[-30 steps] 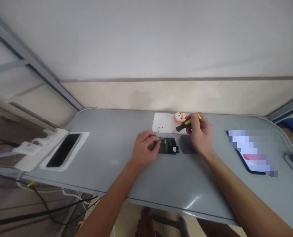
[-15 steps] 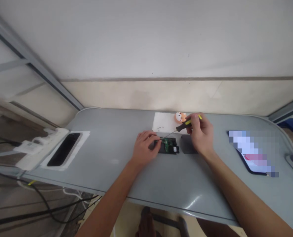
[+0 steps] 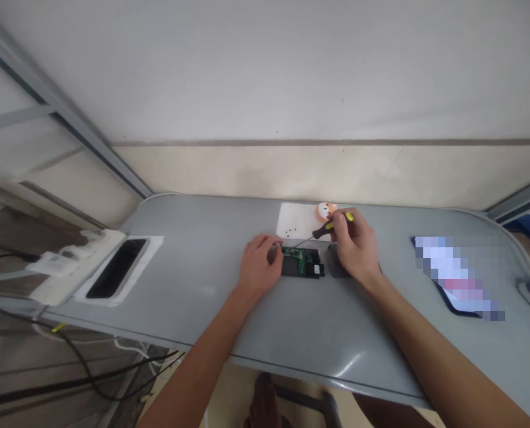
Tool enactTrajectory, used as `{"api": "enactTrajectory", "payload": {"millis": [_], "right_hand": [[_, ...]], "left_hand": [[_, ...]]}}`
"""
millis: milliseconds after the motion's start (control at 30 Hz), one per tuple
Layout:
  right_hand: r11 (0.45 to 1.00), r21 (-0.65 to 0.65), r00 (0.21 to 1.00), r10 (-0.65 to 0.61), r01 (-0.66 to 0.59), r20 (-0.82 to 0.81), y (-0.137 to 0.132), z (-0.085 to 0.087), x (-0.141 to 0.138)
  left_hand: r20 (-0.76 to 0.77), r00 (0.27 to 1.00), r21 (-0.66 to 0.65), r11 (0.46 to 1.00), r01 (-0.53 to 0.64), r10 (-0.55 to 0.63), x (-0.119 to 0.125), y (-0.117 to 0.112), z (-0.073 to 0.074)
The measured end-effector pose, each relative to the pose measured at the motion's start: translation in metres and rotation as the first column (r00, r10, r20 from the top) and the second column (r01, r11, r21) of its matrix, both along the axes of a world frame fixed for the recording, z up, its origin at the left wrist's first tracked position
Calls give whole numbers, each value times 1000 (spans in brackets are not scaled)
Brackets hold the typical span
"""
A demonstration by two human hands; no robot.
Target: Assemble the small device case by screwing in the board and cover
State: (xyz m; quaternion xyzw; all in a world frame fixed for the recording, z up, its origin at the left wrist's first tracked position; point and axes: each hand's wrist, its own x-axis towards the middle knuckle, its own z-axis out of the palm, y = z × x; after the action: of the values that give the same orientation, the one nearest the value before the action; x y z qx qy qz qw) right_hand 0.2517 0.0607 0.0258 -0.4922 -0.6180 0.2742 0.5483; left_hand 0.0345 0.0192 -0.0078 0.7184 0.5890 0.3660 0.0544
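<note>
My right hand (image 3: 357, 245) grips a black and yellow screwdriver (image 3: 325, 229). Its thin shaft slants down left, the tip at the upper left edge of a green circuit board (image 3: 302, 260). That board sits in an open black device housing (image 3: 291, 267) lying flat on the table. My left hand (image 3: 261, 265) is closed around the housing's left end, its fingertips near the screwdriver's tip. Under my right hand lies a flat dark cover (image 3: 336, 261), partly hidden. Several tiny dark screws (image 3: 289, 231) rest on a white sheet (image 3: 298, 217) behind the housing.
An orange and white animal-faced object (image 3: 326, 211) stands on the sheet. On the grey table (image 3: 193, 261), a phone with a blurred screen (image 3: 456, 279) lies right. At left are a black phone-like object (image 3: 117, 268) on white paper and a white power strip (image 3: 80, 267) with cables.
My left fingers have drawn back left from the board, uncovering more of its upper left. My right hand and the screwdriver have shifted slightly left, the tip still at the board.
</note>
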Motion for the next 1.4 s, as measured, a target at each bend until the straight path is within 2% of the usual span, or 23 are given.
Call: {"api": "enactTrajectory", "payload": {"millis": [133,233,600,967,1400], "right_hand": [[1000,-10,998,14,-14,56,-1,0,0],[999,-15,996,31,-30,82,-2,0,-1],[999,-21,992,44,-42,117,-4,3,-2],[994,-47,985,104,-99,139,-11,6,-8],[999,11,984,34,-37,173,-9,3,-6]], "left_hand": [[-26,1000,-142,990,4,-7,1,-2,2],[-31,999,-182,983,20,-26,1,-2,3],[-76,995,-179,983,50,-64,4,-4,10],[-111,991,-185,981,54,-75,5,-5,8],[-126,988,-192,979,67,-92,5,-5,7]]}}
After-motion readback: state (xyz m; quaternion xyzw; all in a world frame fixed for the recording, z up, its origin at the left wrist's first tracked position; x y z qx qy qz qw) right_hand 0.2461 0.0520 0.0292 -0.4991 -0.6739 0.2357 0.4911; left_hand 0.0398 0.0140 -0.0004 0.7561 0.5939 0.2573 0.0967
